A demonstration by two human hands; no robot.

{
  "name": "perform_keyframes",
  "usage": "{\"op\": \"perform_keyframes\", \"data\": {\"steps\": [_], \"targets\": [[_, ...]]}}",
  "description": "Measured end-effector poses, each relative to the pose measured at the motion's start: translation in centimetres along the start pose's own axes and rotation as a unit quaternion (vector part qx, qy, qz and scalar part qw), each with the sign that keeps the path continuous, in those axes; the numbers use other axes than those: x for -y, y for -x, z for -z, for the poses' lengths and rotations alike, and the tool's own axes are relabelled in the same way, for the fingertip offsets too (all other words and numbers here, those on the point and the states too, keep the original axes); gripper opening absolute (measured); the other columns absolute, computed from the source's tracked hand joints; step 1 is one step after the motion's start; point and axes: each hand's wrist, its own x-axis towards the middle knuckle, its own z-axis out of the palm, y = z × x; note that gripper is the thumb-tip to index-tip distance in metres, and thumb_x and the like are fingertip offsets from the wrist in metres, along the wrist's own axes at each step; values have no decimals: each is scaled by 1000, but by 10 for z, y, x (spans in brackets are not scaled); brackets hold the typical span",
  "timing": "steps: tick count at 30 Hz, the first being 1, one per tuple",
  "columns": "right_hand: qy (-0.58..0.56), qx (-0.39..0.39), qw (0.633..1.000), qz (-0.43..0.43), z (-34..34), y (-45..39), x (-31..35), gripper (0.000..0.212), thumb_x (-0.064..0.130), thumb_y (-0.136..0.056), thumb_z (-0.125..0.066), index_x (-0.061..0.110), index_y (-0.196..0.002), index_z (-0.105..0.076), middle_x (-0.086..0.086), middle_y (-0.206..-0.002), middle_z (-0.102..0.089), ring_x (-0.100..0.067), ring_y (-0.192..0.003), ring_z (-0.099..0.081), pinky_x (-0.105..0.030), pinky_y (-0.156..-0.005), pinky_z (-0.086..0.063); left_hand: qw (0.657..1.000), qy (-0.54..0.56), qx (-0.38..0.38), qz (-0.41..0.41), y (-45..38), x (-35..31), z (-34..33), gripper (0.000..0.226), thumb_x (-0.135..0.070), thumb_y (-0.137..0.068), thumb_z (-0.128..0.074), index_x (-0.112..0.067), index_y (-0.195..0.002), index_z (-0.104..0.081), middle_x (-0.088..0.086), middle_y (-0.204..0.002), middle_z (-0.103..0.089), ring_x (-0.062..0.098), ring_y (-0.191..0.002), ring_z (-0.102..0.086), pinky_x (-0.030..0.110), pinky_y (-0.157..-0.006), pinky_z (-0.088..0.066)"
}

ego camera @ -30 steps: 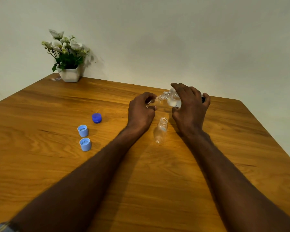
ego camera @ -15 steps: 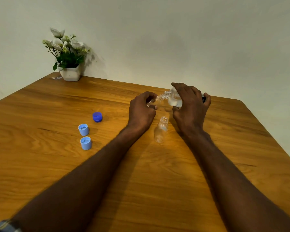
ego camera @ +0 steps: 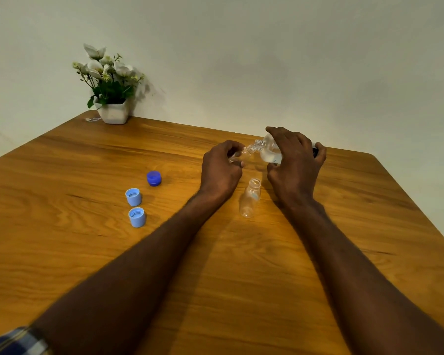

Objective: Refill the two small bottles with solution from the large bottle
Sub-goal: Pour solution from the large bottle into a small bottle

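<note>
My right hand point(ego camera: 294, 165) grips the large clear bottle point(ego camera: 268, 151), tipped to the left with its threaded neck pointing down toward a small bottle point(ego camera: 241, 155). My left hand point(ego camera: 221, 169) holds that small bottle tilted, mostly hidden by my fingers, its mouth meeting the large bottle's neck. Clear liquid sits in the large bottle's body. A second small clear bottle point(ego camera: 250, 198) stands upright and uncapped on the wooden table point(ego camera: 87, 252), between my two wrists.
Two light-blue caps point(ego camera: 133, 197) point(ego camera: 137, 217) lie open side up at the left, with a darker blue cap point(ego camera: 154, 178) just behind them. A white pot of flowers point(ego camera: 112, 108) stands at the far left corner, by the wall.
Both hands hold almost the same pose; the large bottle stays tipped against the small one. Only the view has shifted slightly.
</note>
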Motion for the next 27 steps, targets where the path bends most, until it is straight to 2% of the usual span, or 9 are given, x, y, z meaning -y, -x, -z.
{"op": "perform_keyframes", "data": {"steps": [7,11,17,24,27], "targets": [[-4,1,1000,-4,0,0,0,85,9,-76,-81,37,-150,-51,10,-152,-55,-19,-144,-43,-58,-121,-20,1000,3,1,2,-1,1,0,37,-4,-88,-77,-14,-123,-73,-1,-120,-75,10,-113,-67,21,-96,-53],[3,2,1000,-2,-1,0,0,85,10,-76,-81,37,-150,-50,10,-152,-55,-19,-144,-43,-59,-120,-21,1000,-2,3,-3,0,2,0,37,-4,-88,-77,-14,-123,-73,-1,-120,-75,7,-111,-65,12,-90,-47],[0,-3,1000,1,-1,0,0,85,9,-75,-80,38,-149,-51,10,-151,-56,-19,-143,-44,-59,-120,-21,1000,2,1,-4,-1,2,0,37,-4,-88,-77,-15,-123,-73,-2,-119,-75,6,-110,-65,7,-86,-44],[-5,-3,1000,0,-1,0,0,84,8,-75,-79,38,-149,-51,11,-151,-55,-18,-143,-44,-59,-120,-21,1000,2,2,-5,-1,2,0,37,-3,-87,-77,-15,-122,-74,-2,-118,-75,7,-109,-66,7,-86,-44],[-2,-2,1000,1,-1,1,0,84,8,-75,-79,38,-149,-51,11,-151,-55,-18,-143,-44,-60,-119,-21,1000,4,3,-5,0,1,0,37,-3,-87,-77,-15,-122,-74,-3,-117,-75,6,-108,-65,14,-91,-49]]}}
